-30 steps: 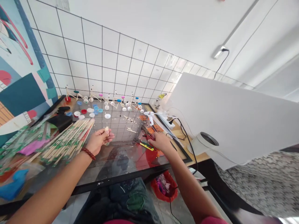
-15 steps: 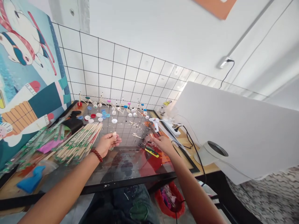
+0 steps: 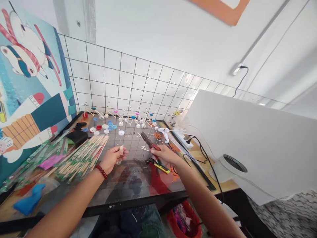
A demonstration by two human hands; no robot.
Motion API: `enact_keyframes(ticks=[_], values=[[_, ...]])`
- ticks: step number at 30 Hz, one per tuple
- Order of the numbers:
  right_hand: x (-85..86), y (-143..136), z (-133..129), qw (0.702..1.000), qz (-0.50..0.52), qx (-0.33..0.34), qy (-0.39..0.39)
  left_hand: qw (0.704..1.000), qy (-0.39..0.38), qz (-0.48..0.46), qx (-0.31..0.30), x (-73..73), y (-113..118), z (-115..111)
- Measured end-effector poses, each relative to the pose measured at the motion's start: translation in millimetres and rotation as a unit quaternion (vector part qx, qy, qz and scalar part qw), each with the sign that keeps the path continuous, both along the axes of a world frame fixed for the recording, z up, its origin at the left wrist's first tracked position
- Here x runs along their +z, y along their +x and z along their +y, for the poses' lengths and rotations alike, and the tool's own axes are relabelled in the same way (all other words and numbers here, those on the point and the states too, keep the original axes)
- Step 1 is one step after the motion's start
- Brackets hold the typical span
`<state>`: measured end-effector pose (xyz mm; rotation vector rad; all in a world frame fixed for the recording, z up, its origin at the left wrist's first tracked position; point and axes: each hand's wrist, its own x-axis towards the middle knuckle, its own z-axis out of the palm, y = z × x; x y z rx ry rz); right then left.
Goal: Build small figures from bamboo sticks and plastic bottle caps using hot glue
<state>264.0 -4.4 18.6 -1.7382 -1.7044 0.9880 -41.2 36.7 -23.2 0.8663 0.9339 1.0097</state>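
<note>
My left hand point(image 3: 112, 160) is closed around short pale wooden stick pieces point(image 3: 121, 148), held upright above the glass tabletop. My right hand point(image 3: 167, 154) grips red-handled pliers point(image 3: 147, 139), their dark jaws pointing away and to the left. Just below the pliers lies a yellow and black utility knife point(image 3: 159, 166). A few loose cut sticks point(image 3: 144, 148) rest between the hands. Left of my left hand is a pile of chopsticks point(image 3: 81, 157) in green-printed wrappers.
Stick-and-bottle-cap figures point(image 3: 133, 118) stand along the back edge, with loose caps point(image 3: 121, 133) before them. A white glue gun point(image 3: 164, 134) lies near a power strip point(image 3: 183, 138) at right. A glass jar point(image 3: 229, 167) stands farther right; a red bin point(image 3: 185, 219) is below.
My right hand has taken up the red-handled pliers and moved slightly left with them. My left hand still holds the stick pieces in about the same place. The view has tilted slightly.
</note>
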Motion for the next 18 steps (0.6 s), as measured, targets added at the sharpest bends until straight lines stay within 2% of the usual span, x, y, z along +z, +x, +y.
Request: enact_keyframes(ticks=[3, 5, 7, 10, 18], values=[[-4.4, -15.7, -2.1, 0.968, 0.235, 0.039, -0.079, 1.000, 0.003, 0.004, 0.000, 0.2, -0.7, 0.7], [-7.3, -27.0, -2.5, 0.945, 0.303, 0.059, -0.111, 1.000, 0.002, 0.011, -0.004, 2.1, -0.5, -0.3], [-9.9, -36.6, -0.8, 0.944, 0.296, 0.071, -0.125, 1.000, -0.003, 0.017, -0.007, 5.3, 0.1, -2.2], [-12.5, -44.8, 4.3, 0.965, 0.223, 0.076, -0.112, 1.000, -0.013, 0.018, -0.010, 10.4, 1.0, -5.2], [-3.5, -42.4, 5.6, 0.984, 0.093, 0.138, -0.062, 0.998, -0.035, 0.027, -0.035, 12.0, 1.7, -7.2]])
